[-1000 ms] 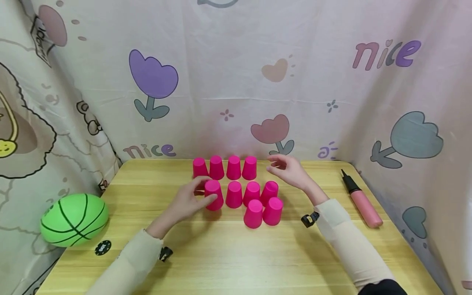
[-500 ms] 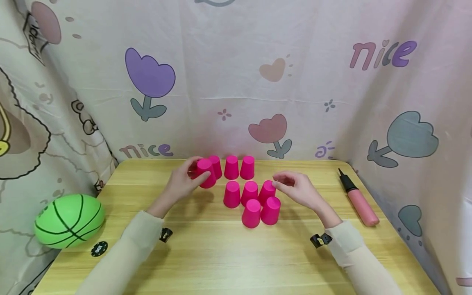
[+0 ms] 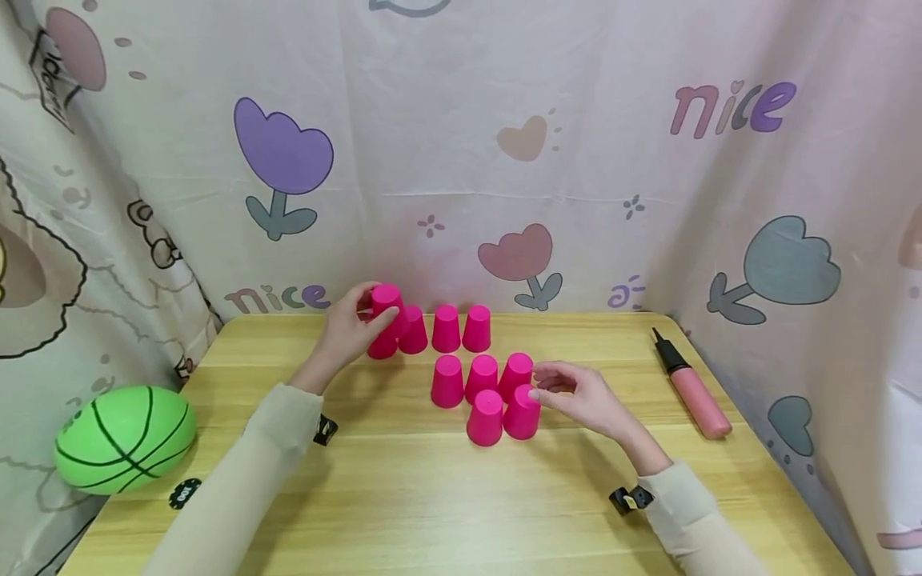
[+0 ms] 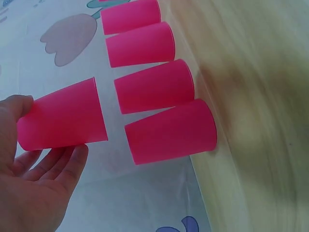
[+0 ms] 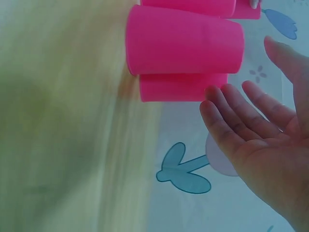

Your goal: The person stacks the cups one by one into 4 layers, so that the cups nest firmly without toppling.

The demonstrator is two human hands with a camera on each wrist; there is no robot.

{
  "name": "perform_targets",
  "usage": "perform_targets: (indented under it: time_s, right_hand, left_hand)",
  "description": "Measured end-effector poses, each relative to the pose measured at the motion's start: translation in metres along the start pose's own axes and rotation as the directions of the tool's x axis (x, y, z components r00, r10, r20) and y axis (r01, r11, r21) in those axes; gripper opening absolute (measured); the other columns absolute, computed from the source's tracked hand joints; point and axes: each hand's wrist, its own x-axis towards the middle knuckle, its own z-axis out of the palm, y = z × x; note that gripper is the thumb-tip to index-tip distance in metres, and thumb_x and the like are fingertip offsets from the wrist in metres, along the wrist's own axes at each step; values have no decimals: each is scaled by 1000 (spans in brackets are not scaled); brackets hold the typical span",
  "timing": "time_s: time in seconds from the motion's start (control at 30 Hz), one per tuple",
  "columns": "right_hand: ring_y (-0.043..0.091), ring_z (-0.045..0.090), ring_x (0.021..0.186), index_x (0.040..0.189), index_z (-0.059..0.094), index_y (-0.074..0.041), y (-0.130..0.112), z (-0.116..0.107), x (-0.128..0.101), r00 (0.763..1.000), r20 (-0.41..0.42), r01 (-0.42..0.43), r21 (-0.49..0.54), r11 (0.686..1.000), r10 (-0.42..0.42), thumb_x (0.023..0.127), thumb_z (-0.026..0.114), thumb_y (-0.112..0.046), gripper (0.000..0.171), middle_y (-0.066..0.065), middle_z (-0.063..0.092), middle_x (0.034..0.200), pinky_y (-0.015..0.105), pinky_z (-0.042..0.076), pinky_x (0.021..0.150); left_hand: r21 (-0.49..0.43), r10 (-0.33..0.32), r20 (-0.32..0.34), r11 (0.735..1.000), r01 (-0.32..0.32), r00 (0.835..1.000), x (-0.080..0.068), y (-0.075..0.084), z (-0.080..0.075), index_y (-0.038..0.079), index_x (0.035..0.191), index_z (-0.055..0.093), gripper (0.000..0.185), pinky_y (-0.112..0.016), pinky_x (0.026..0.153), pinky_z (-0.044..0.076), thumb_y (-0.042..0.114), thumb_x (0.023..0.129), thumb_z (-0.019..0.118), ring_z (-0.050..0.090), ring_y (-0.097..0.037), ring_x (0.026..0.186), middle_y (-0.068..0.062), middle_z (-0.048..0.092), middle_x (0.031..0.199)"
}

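Pink cup (image 3: 386, 300) gripped in left hand (image 3: 347, 330), lifted above the back row of cups (image 3: 446, 329) on the desk (image 3: 403, 496). Right hand (image 3: 579, 398) open, fingers relaxed, fingertips just beside the front cup (image 3: 522, 413).

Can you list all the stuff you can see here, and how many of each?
cups: ten, hot pink, upside down; four in the back row, three in the middle row, two in front, all on the table
held cup: one, above the back row's left end
table: one, light wood
ball: one, green, left edge
pump: one, pink and black, right side
disc: one, black, by the ball
curtain: flower print, behind
left hand: grips the held cup
right hand: beside the front cups
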Motion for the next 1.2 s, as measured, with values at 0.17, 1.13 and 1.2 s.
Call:
perform_targets:
  time_s: [0.17,1.13,1.2]
  right_hand:
    - [16,66,101,126,66,-14,5,7,-4,1000,8,-12,19,1000,12,79,83,-42,57,-3,70,114,41,56,91]
    - [20,67,102,125,65,-14,14,20,-10,999,35,19,45,999,-20,81,84,-31,50,1,70,114,46,55,94]
    - [23,67,102,125,65,-11,13,20,-10,999,35,13,46,999,-15,81,83,-26,50,4,70,115,48,54,95]
  left_hand:
    - [1,-8,-17,1000,8,1000,9,-4,2,10,137,51,57,-48,96,54,31,90,75,62,-32,113,-15,64,125]
    - [53,-141,8,989,141,990,42,-21,9,11,143,47,62,-51,97,53,38,92,71,60,-36,115,-17,60,131]
    - [52,-152,13,987,151,988,43,-22,10,12,143,46,63,-51,97,53,38,92,71,59,-35,116,-17,60,132]
